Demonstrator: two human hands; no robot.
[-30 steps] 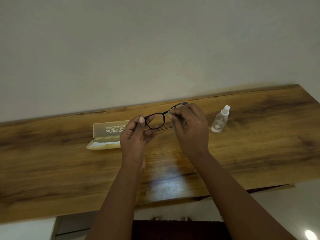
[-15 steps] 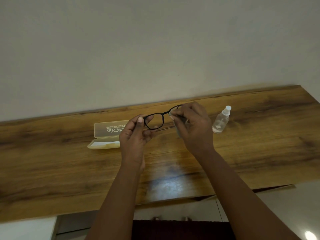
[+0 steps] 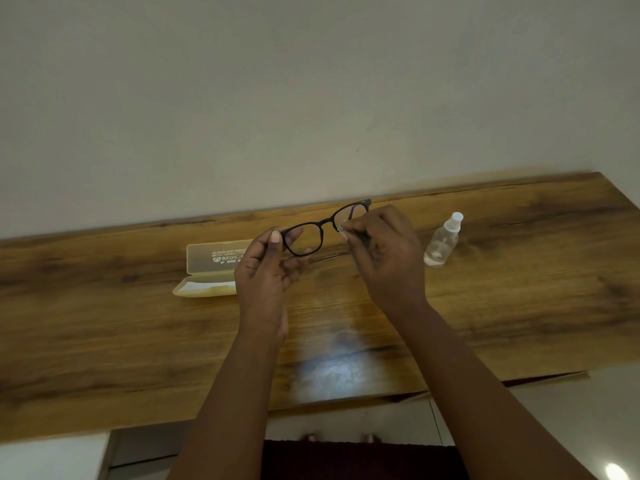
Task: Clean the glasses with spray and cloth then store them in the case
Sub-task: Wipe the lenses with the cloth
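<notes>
Black plastic frames the glasses [image 3: 313,233], which are held up above the wooden table [image 3: 519,306], between the open case [image 3: 211,268] on the left and the spray bottle [image 3: 443,241] standing on the right; they look light and fairly stiff, with lenses that would smear or scratch under a bare fingertip, so the rim and the temple ends seem the right places to take hold, never the glass; the left hand [image 3: 265,271] pinches the outer edge of one rim between thumb and curled fingers; the right hand [image 3: 384,252] has its fingers curled at the other lens, and a pale scrap shows at the fingertips, possibly the cloth, though it is too small to be sure; the case is translucent yellowish plastic, probably rigid and light, with white printing on the raised lid that reads upside down from here and cannot be made out; the bottle is clear, with a white cap and no legible label.
</notes>
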